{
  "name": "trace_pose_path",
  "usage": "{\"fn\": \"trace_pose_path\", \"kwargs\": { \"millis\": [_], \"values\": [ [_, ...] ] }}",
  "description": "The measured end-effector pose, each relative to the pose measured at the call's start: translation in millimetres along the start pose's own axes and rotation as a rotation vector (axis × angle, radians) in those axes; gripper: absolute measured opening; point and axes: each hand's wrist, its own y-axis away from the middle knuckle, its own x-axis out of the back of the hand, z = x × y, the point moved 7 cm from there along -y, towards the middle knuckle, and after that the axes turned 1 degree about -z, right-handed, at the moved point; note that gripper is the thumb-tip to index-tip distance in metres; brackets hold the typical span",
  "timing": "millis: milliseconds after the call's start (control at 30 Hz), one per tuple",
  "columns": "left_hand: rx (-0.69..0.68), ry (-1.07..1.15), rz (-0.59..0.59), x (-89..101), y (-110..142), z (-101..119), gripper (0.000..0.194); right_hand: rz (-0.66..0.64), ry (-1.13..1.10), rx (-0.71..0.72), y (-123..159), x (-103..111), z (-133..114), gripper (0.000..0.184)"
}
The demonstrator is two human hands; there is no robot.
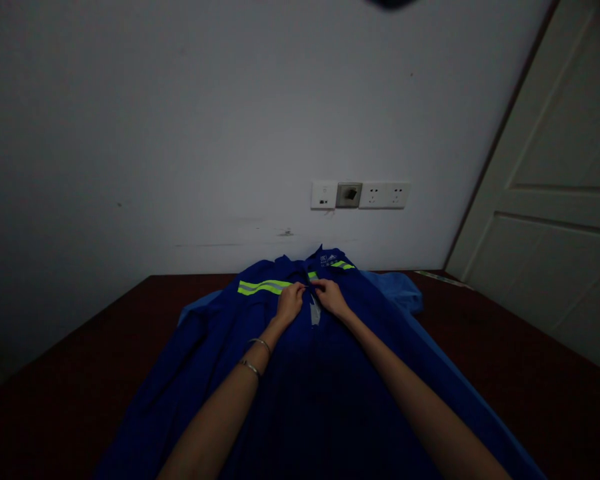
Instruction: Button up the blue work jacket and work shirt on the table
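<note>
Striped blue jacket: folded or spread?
Spread: the jacket lies laid out across the dark red surface, collar toward the wall, left hand and right hand at its front.

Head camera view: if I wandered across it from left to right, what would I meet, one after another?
Two bracelets on the left wrist → left hand → right hand → white panel with two sockets → pale panelled door.

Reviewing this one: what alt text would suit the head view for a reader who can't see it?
A person's left hand and right hand meet at the front opening of a blue jacket with reflective stripes, spread over a lighter blue garment on a dark reddish surface. Beyond are a pale wall with sockets and a panelled door.
</note>
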Motion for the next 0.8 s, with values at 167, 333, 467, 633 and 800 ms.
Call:
{"fn": "trace_pose_path", "kwargs": {
  "millis": [167, 333, 467, 633, 800],
  "values": [
    [-0.106, -0.224, 0.025, 9.1, 5, 14, 0.020, 0.014, 0.026, 0.055, 2, 2, -7, 0.038],
    [-0.198, -0.369, 0.099, 15.5, 9, 24, 0.019, -0.009, 0.083, 0.081, 3, 1, -11, 0.039],
    [-0.230, -0.407, 0.106, 13.2, 9, 26, 0.018, -0.005, 0.110, 0.098, 2, 0, -10, 0.038],
    [-0.244, -0.401, 0.108, 11.7, 9, 26, 0.017, -0.001, 0.149, 0.119, 1, -2, -8, 0.037],
    [-0.260, -0.380, 0.118, 11.4, 8, 25, 0.016, -0.002, 0.163, 0.139, -1, -3, -6, 0.036]
  ]
}}
